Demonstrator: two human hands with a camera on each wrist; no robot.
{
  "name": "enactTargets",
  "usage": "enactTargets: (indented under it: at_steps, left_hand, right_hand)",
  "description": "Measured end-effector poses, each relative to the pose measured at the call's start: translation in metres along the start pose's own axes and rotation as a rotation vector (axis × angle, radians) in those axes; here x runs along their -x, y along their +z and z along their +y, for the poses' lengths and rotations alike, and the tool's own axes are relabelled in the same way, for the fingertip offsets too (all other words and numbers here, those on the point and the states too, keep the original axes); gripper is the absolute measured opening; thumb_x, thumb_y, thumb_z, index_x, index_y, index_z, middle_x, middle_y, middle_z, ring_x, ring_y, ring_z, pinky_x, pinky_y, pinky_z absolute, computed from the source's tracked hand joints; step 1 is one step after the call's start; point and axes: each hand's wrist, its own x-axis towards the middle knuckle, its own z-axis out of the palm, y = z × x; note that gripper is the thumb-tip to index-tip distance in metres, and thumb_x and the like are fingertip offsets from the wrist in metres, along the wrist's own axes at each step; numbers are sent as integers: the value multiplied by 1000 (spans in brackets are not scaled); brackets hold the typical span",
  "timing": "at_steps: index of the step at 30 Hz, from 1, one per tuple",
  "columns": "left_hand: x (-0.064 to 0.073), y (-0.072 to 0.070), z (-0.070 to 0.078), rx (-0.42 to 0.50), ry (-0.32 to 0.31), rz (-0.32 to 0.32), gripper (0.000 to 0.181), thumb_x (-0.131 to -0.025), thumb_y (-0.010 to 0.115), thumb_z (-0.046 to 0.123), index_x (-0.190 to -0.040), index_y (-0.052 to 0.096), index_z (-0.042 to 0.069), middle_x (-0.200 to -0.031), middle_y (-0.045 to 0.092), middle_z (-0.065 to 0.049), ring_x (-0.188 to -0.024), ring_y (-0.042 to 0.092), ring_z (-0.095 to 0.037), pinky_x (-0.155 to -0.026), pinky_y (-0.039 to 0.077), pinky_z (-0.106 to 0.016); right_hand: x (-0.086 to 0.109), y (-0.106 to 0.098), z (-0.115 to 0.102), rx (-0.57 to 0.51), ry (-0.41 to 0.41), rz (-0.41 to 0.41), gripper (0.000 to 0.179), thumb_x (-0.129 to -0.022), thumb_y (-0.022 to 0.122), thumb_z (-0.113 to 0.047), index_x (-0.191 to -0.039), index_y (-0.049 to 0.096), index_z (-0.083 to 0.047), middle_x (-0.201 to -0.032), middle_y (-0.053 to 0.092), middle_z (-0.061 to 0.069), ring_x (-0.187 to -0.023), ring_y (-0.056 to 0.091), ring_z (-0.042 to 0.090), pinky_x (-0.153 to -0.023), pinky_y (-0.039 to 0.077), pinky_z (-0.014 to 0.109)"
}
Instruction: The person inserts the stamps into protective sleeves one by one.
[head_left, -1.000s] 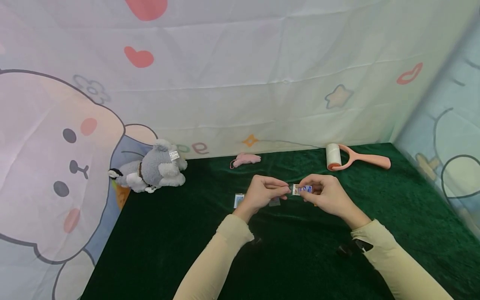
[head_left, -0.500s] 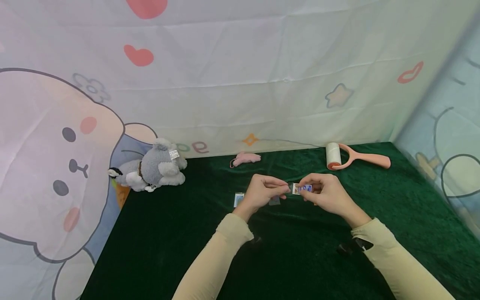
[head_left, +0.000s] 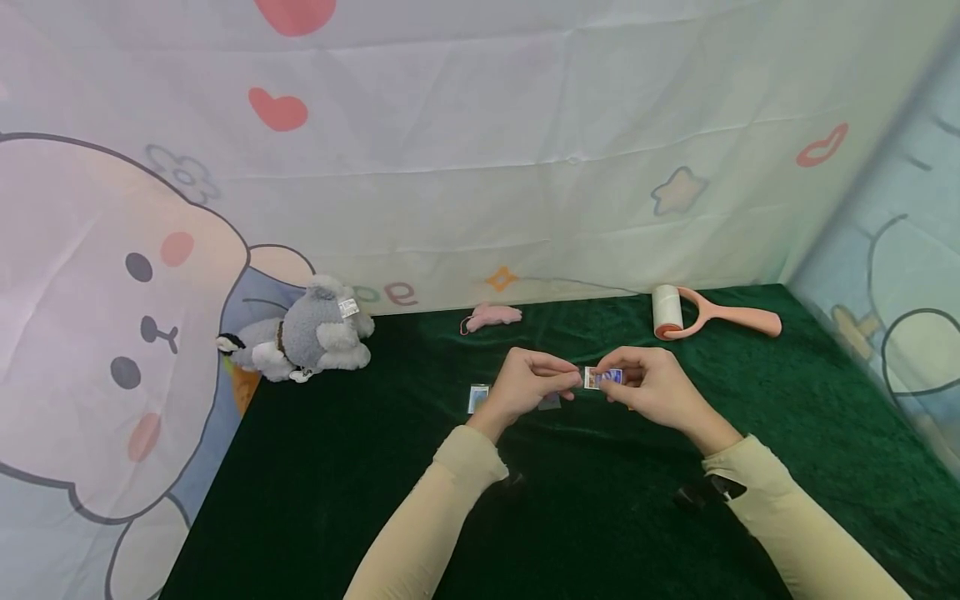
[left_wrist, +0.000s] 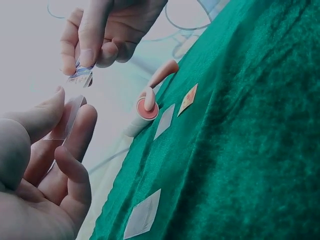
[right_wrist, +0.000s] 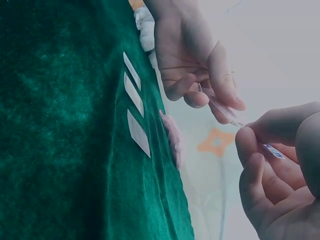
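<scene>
My left hand [head_left: 528, 386] pinches a small clear plastic sleeve [left_wrist: 70, 120] between thumb and fingers, best seen in the left wrist view. To its right, my right hand [head_left: 651, 387] pinches a small printed card [head_left: 592, 379] with blue and white colouring. The card's near end points at the sleeve's mouth; whether they touch I cannot tell. Both hands are raised above the green cloth. On the cloth below lie a bluish card [head_left: 477, 398], a translucent flat piece [head_left: 550, 402] partly behind my left hand, and an orange-printed card [left_wrist: 188, 100].
At the back of the green cloth [head_left: 337, 483] lie a grey-and-white plush toy [head_left: 311, 333] on the left, a small pink plush [head_left: 491, 317] in the middle and a lint roller [head_left: 667, 313] with a pink handle on the right. A printed curtain [head_left: 465, 117] hangs behind.
Both hands stay nearly in place with the card and sleeve. The card has shifted very slightly to the left, closer to the left fingertips.
</scene>
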Motion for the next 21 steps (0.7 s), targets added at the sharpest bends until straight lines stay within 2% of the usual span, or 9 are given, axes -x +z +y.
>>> enactTargets:
  at_steps: [8, 14, 21]
  left_hand:
    - [3, -1, -1, -24, 16, -27, 21, -98, 74, 5, -118, 76, 0, -101, 80, -16, -68, 72, -15, -80, 63, -36]
    - [5, -1, 1, -103, 26, -23, 22, -99, 76, 16, -119, 79, 7, -105, 80, -8, -69, 70, -18, -78, 62, -34]
    - [7, -3, 3, -194, 8, -33, 28, -96, 80, 22, -123, 79, 15, -109, 78, 2, -77, 71, -18, -78, 60, -31]
  right_hand:
    - [0, 1, 3, -6, -7, -19, 12, -99, 75, -13, -111, 74, -15, -85, 71, 1, -60, 63, 18, -51, 52, 30]
    - [1, 2, 4, -29, 27, -24, 14, -97, 75, -7, -109, 72, -13, -89, 73, 3, -70, 70, 37, -53, 54, 30]
    - [1, 2, 2, -37, 57, -16, 12, -97, 75, -8, -108, 73, -10, -85, 73, 3, -69, 69, 36, -53, 54, 29]
